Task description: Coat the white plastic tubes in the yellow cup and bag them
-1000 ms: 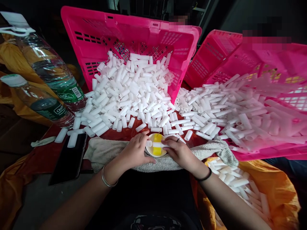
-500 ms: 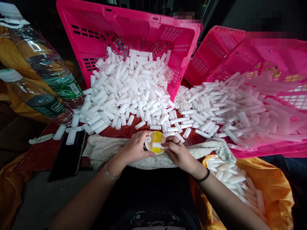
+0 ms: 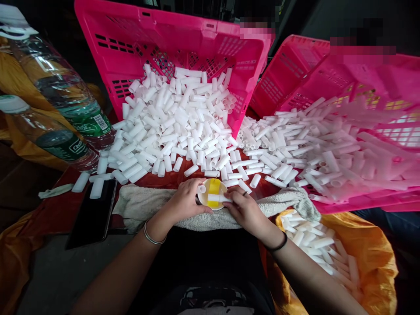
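Note:
My left hand point(image 3: 190, 199) is closed around the left side of a small round white dish point(image 3: 223, 189) with a yellow block point(image 3: 215, 186) across its middle. A short white tube point(image 3: 201, 189) shows end-on by that hand's fingers, over the dish's left edge. My right hand point(image 3: 243, 208) pinches a white plastic tube point(image 3: 215, 198) by its right end. This tube lies level over the yellow block, its left end pointing at my left hand. Whether it touches the block I cannot tell. A grey towel point(image 3: 141, 203) lies beneath both hands.
A tipped pink crate point(image 3: 183, 37) spills a heap of white tubes point(image 3: 170, 118) onto the red table. Another pink crate point(image 3: 361, 87) with tubes lies at right. Two water bottles point(image 3: 88, 118) and a phone point(image 3: 88, 218) are at left. An orange sack point(image 3: 374, 249) holds tubes at lower right.
The tube in my right hand has shifted slightly to the right over the yellow block. My left hand keeps its hold on the dish. The view has moved a little.

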`<control>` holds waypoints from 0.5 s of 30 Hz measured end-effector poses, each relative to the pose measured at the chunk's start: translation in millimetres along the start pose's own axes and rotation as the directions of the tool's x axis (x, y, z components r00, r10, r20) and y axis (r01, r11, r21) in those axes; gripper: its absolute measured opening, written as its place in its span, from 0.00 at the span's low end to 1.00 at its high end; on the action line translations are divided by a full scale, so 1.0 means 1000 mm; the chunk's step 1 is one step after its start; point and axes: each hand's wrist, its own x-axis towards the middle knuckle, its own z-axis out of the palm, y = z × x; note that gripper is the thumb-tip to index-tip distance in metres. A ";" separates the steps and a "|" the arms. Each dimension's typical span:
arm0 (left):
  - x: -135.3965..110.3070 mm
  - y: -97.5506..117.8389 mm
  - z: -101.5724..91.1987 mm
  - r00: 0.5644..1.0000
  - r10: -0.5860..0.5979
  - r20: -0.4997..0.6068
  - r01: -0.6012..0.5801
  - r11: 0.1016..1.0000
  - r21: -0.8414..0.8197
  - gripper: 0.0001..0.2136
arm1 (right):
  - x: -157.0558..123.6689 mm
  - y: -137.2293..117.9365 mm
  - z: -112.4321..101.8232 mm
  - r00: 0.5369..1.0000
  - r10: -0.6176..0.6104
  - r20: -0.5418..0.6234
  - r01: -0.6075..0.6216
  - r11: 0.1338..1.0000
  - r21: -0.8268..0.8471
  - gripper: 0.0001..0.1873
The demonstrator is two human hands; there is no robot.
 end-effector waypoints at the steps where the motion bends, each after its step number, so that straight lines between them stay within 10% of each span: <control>1: 0.000 -0.001 0.000 1.000 -0.001 0.004 0.001 1.000 -0.002 0.43 | -0.001 0.001 0.000 0.996 -0.095 0.003 0.095 0.994 -0.054 0.07; 5: -0.001 -0.003 0.000 0.999 0.034 0.010 -0.034 0.999 0.040 0.42 | -0.002 0.001 -0.002 0.971 -0.226 -0.082 0.225 0.974 -0.017 0.05; 9: -0.001 0.006 -0.011 0.985 0.145 -0.094 -0.128 0.977 0.169 0.25 | 0.005 -0.014 -0.012 0.947 0.124 -0.296 -0.030 0.953 0.302 0.09; 15: 0.006 0.046 -0.045 0.963 0.269 0.011 -0.261 0.925 0.276 0.12 | 0.015 -0.045 -0.034 0.946 0.262 -0.190 -0.137 0.856 0.498 0.17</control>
